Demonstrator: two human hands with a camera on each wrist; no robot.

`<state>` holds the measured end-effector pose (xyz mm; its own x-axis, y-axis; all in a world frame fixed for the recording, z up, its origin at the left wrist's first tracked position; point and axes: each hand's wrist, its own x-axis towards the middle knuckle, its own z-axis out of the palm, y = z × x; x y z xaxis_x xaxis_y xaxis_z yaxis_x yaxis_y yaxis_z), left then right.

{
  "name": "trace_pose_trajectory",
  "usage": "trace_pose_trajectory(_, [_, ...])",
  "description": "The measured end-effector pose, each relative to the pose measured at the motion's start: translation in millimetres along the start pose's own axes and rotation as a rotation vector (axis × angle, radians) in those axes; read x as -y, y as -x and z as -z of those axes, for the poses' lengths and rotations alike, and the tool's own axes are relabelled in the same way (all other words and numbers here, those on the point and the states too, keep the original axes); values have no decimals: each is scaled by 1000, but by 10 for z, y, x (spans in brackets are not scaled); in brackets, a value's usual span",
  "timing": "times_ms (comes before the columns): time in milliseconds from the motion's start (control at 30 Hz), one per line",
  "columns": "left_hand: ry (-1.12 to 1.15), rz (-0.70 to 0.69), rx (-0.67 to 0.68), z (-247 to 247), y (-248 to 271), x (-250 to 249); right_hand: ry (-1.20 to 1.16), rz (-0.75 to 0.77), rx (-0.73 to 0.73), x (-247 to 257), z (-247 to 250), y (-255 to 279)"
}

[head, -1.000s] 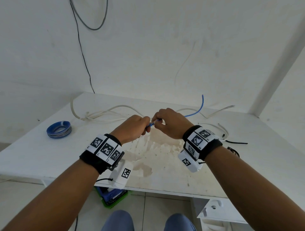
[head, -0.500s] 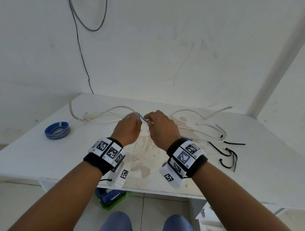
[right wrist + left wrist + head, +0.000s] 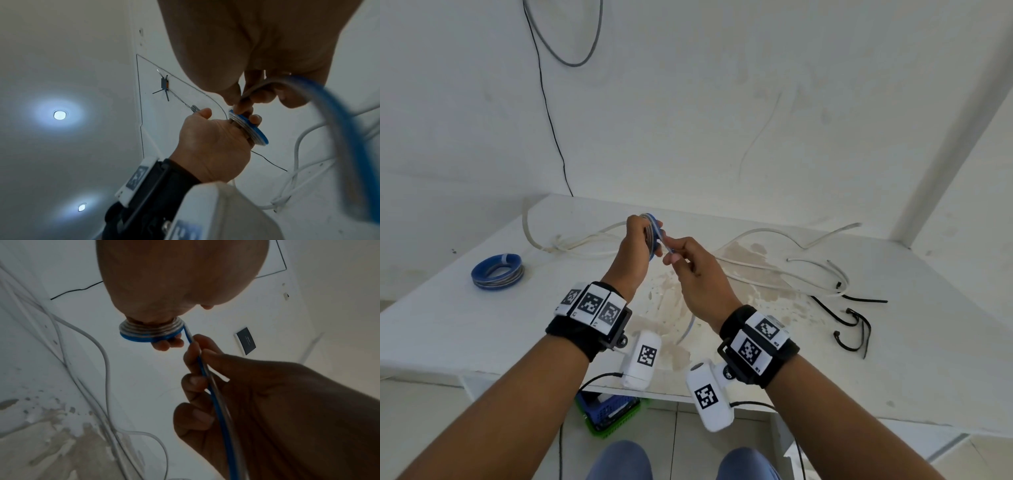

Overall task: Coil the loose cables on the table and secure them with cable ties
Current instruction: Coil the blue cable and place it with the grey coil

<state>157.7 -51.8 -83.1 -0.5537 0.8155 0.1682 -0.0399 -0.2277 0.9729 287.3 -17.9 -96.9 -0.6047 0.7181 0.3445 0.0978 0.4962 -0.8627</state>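
My left hand (image 3: 637, 245) is raised above the table and grips a small coil of blue-and-grey flat cable (image 3: 652, 229) wound round its fingers; the coil (image 3: 151, 333) shows at the fingertips in the left wrist view and again as the coil (image 3: 249, 128) in the right wrist view. My right hand (image 3: 690, 265) pinches the loose tail of the same cable (image 3: 202, 368) just right of the coil. The tail (image 3: 686, 330) hangs down under my right wrist to the table.
A finished blue coil (image 3: 497, 272) lies at the table's left. White cables (image 3: 763, 274) sprawl across the back and right of the stained white table (image 3: 482, 329). Black cable ties (image 3: 854, 329) lie at the right. A green basket (image 3: 609, 416) sits below the front edge.
Both hands have lifted off the table and moved back. The blue cable, stretched out to the right a second ago, is now mostly wound round my left fingers, with the tail trailing under my right wrist.
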Motion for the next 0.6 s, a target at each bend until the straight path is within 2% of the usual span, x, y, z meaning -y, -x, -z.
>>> trace_pose_trajectory(133, [101, -5, 1, -17, 8, -3, -1, 53, -41, -77, -57, -7])
trace_pose_trajectory(500, [375, 92, 45, -51, 48, -19, -130, 17, -114, -201, -123, -61])
trace_pose_trajectory(600, [427, 109, 48, -56, 79, -33, -177, -57, -113, -237, -73, -69])
